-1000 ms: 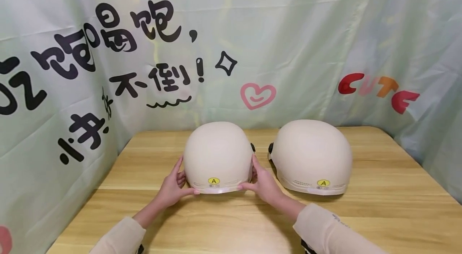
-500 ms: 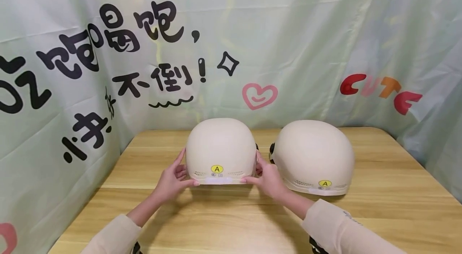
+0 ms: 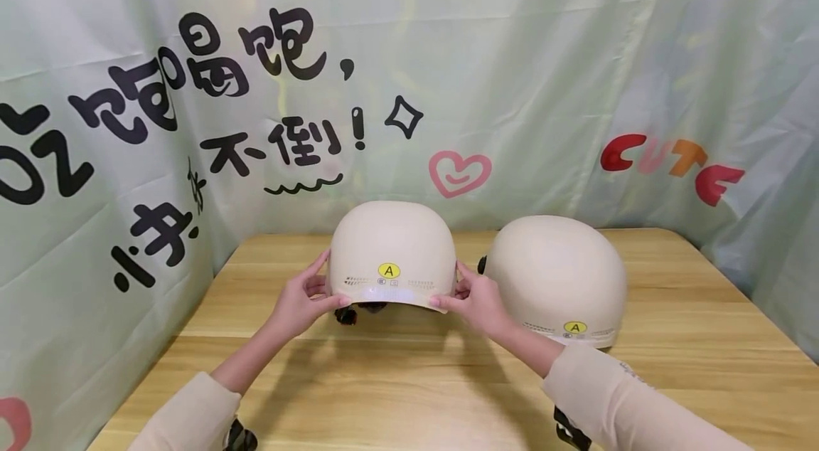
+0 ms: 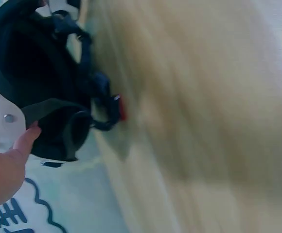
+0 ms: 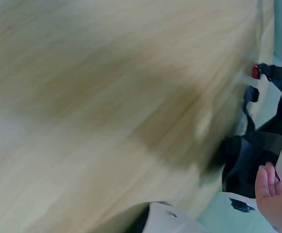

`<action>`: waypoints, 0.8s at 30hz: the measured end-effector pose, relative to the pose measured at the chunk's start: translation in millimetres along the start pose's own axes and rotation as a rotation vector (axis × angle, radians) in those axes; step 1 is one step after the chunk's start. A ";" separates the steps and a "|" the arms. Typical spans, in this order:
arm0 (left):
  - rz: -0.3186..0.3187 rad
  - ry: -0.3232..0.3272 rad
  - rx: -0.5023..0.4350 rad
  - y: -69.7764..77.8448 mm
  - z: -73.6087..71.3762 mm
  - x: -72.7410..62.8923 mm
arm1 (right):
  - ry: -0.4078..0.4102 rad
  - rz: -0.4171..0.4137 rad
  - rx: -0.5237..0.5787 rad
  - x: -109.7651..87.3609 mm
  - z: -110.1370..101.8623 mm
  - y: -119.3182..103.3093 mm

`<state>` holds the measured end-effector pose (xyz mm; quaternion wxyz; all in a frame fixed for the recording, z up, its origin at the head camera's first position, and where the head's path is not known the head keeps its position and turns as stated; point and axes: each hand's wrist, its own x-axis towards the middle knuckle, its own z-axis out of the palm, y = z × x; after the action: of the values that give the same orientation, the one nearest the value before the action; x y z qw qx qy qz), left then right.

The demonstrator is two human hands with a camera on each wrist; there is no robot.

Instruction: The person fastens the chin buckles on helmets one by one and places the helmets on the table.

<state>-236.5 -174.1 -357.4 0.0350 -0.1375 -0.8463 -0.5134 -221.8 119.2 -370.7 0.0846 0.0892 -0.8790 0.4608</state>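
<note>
Both hands hold a cream helmet point(image 3: 392, 237) up over the wooden table, one at each side. My left hand point(image 3: 303, 301) has its thumb at the lower left rim and its fingers round the side. Mirroring it, my right hand point(image 3: 480, 301) grips the right side, thumb along the rim. A yellow "A" sticker point(image 3: 389, 271) shows on the shell. In the left wrist view, the helmet's black lining point(image 4: 34, 68) and a dangling chin strap point(image 4: 99, 87) with a red buckle part point(image 4: 122, 108) are visible. My right fingertips point(image 5: 265, 182) curl at the rim in the right wrist view.
A second cream helmet point(image 3: 557, 266) rests on the table point(image 3: 397, 394) just right of the held one, partly behind my right forearm. A printed curtain point(image 3: 525, 102) hangs close behind and around the table's back and sides.
The held helmet has risen off the table and tilted, so its strap now shows beneath the rim. Both hands have moved up with it. The second helmet has stayed put.
</note>
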 end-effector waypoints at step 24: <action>-0.165 -0.066 0.124 70.7 -38.3 8.7 | -0.163 0.161 0.148 11.0 -25.3 -45.0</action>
<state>-229.0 -175.3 -276.9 -0.0268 -0.0816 -0.8857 -0.4562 -220.3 114.1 -318.2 -0.0311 0.0614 -0.8508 0.5210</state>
